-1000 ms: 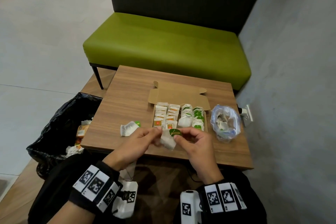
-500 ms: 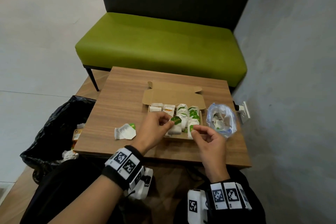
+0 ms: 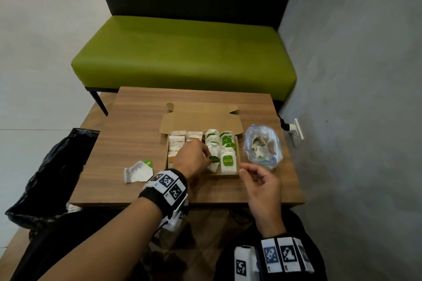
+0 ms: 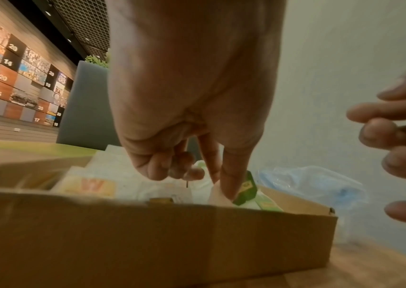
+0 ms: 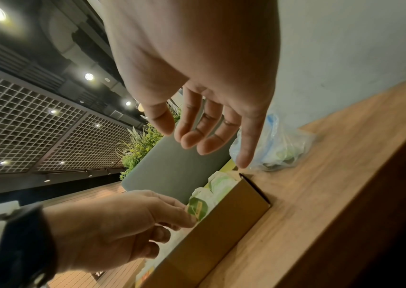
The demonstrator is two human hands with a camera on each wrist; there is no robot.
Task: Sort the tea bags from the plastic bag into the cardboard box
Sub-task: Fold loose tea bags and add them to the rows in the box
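A green bench (image 3: 182, 52) stands behind the wooden table (image 3: 127, 134), black bin bag (image 3: 52, 166) beside.

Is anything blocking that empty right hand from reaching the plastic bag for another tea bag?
Nothing visible. The right hand hovers just off the box's near right corner, and the bag sits open beyond it on the table, with only bare wood between.

Public lounge: green bench (image 3: 182, 52), numbered photo wall (image 4: 11, 78), grid ceiling (image 5: 36, 117).
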